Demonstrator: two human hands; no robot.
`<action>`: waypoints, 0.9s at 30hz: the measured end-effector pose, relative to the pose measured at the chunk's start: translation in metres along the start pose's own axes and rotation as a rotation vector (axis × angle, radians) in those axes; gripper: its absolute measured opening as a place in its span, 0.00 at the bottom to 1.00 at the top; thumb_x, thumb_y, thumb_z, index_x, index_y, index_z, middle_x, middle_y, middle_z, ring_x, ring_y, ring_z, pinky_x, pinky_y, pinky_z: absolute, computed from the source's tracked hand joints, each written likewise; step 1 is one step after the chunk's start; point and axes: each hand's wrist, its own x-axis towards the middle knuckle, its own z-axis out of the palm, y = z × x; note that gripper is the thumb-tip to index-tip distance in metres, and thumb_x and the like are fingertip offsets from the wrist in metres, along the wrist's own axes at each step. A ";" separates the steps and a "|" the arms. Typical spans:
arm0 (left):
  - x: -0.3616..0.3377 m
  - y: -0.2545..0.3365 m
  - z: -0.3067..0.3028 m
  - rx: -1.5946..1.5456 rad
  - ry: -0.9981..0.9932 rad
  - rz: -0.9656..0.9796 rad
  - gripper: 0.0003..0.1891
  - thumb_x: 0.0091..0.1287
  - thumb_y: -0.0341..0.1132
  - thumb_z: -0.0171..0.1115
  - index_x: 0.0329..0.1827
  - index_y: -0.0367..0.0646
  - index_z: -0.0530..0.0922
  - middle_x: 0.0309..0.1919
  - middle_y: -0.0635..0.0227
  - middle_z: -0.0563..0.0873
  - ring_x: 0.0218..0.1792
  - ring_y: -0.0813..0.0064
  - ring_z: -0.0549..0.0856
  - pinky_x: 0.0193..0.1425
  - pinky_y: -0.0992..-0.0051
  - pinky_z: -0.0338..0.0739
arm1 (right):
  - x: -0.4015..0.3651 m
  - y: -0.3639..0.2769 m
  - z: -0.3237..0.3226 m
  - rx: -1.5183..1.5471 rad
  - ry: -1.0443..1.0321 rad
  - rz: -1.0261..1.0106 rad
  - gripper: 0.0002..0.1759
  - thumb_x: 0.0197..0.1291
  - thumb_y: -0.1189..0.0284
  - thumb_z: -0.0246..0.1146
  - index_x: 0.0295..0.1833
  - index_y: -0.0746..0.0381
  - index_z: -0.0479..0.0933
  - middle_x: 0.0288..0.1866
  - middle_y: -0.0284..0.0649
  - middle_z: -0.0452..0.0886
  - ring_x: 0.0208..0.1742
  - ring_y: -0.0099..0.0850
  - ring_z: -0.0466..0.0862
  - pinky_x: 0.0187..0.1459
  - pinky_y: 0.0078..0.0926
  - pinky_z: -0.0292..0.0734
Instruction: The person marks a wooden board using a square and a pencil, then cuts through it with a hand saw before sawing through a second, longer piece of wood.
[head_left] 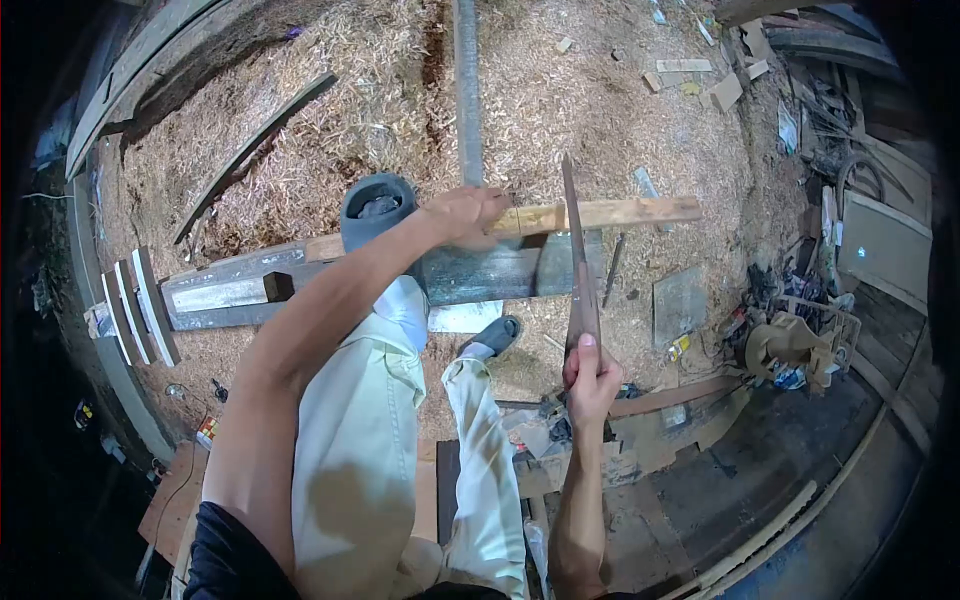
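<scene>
A narrow, light wooden strip [630, 211] lies across a wide grey plank [500, 272], and its right end sticks out past the plank. My left hand [468, 216], slightly blurred, grips the strip near its middle. In my right hand [592, 380] is a handsaw [580, 260], held by the handle with the thumb along the top. Its long blade appears nearly edge-on, pointing away from me, and overlaps the strip to the right of my left hand. My left foot, in a dark grey clog [379, 208], rests at the strip beside my left forearm.
Wood shavings cover the ground. A long grey bar [467, 90] runs away from my left hand. A curved wooden strip [255, 155] and a short pale block [225, 293] lie left. My other clog [497, 336] is nearer me. Clutter surrounds a brown wooden piece [785, 345] at right.
</scene>
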 end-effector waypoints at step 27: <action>0.014 -0.002 0.030 -0.094 0.321 -0.110 0.13 0.59 0.37 0.50 0.38 0.36 0.76 0.38 0.50 0.80 0.43 0.50 0.80 0.53 0.56 0.74 | 0.021 -0.019 -0.009 -0.176 -0.079 -0.215 0.23 0.65 0.58 0.61 0.25 0.67 0.72 0.14 0.28 0.64 0.19 0.18 0.63 0.22 0.22 0.58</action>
